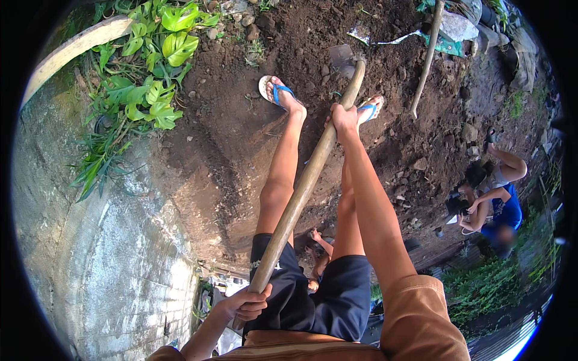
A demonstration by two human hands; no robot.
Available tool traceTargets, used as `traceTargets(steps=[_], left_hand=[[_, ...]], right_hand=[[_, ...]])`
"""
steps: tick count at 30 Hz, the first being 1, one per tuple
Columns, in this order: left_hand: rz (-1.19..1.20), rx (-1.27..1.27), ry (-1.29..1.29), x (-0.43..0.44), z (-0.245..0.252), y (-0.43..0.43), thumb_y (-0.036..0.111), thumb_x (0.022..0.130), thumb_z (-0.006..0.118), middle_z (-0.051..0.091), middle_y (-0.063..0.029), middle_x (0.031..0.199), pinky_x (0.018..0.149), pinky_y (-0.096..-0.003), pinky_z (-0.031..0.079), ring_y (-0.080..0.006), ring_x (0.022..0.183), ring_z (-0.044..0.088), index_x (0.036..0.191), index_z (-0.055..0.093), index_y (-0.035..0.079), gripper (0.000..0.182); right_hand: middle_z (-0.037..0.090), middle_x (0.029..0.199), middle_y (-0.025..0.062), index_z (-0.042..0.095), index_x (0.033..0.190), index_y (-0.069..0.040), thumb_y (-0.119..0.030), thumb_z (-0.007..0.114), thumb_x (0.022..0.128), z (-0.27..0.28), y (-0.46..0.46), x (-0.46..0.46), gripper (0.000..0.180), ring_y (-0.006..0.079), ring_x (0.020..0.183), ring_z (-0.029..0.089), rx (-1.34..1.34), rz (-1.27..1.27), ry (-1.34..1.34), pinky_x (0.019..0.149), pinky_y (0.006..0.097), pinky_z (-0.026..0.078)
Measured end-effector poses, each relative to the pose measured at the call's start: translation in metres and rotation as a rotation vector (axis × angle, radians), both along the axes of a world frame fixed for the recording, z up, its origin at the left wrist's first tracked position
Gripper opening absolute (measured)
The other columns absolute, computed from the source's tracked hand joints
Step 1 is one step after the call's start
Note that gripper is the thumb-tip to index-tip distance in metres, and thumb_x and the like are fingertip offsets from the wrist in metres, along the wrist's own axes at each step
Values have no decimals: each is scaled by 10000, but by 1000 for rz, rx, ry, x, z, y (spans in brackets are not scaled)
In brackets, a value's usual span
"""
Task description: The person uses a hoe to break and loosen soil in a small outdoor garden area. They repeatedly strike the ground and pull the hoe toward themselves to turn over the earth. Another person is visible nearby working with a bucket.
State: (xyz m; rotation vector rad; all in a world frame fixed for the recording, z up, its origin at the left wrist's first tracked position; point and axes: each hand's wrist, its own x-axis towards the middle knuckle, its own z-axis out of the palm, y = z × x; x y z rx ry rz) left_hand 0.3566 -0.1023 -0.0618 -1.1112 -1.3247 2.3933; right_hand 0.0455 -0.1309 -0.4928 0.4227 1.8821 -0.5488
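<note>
A long wooden handle slants across in front of my legs. It belongs to a hoe, whose metal blade rests at the loose brown soil and looks slightly blurred. Near the handle's butt end, my left hand is wrapped around the wood beside my dark shorts. Farther up, close to the blade, my right hand grips the same handle. My feet, in sandals with blue straps, stand on the dirt; the left sandal is left of the blade, and the right sandal lies just beyond my right hand.
Leafy green plants grow beside a concrete wall on the left. A wooden stick lies on the soil at right, near a pale rock. One person in blue sits at far right; another person is partly visible between my legs.
</note>
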Motion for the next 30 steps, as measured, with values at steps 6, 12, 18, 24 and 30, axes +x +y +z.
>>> traceTargets(steps=[6,12,18,24,30], left_hand=[[45,50,-23,-11,8,40,228,1068,555,319,62,499,290,-196,192,-20,333,283,1025,470,176,108],[235,-26,34,-30,-9,69,218,1079,519,321,52,498,291,-194,188,-20,322,258,954,413,106,198],[169,-277,-72,-78,-43,89,299,1043,598,362,61,530,322,-189,259,-14,364,321,980,479,95,244],[263,-304,-87,-107,-69,106,382,1015,641,345,76,552,325,-172,244,-3,380,306,1006,456,108,331],[444,-211,-109,-113,-30,146,399,1019,633,327,80,575,345,-180,218,-2,398,266,999,408,125,355]], right_hand=[[546,792,113,419,1082,-26,-64,610,846,9,-13,-19,307,208,550,577,-49,-41,-25,442,391,532],[630,964,193,445,1251,-10,-164,638,819,9,-40,-36,497,289,756,662,-90,300,125,674,418,550],[683,969,193,491,1310,-15,-225,661,787,1,-85,-91,589,288,834,705,-157,327,125,782,422,562],[645,1155,284,446,1301,16,-221,611,796,-14,-118,-93,581,410,1045,676,-106,652,248,939,481,534],[619,1211,353,360,1354,48,-232,615,805,-6,-91,-47,666,479,1142,637,-16,896,234,1035,504,497]])
